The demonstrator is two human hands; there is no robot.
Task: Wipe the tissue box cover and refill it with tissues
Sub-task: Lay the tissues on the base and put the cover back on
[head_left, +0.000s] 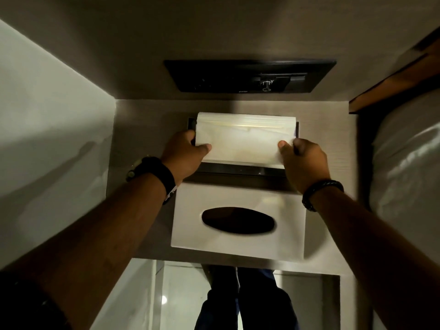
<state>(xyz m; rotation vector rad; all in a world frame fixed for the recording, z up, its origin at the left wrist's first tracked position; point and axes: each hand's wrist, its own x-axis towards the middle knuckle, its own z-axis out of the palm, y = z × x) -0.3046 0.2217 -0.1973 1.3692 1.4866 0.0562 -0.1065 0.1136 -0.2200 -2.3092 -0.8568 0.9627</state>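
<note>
A white pack of tissues (245, 139) is held over a dark base tray (238, 171) on a small grey bedside shelf (147, 210). My left hand (183, 154) grips the pack's left end, thumb on top. At the right end my right hand (303, 160) grips it the same way. The white tissue box cover (238, 236), with a dark oval slot in its top, lies on the shelf nearer to me, in front of the tray and apart from both hands.
A black wall panel (250, 76) with a knob sits on the wall above the shelf. A white wall (47, 115) stands at the left. White bedding (409, 163) and a wooden headboard (392, 82) are at the right. My legs and a glossy floor show below.
</note>
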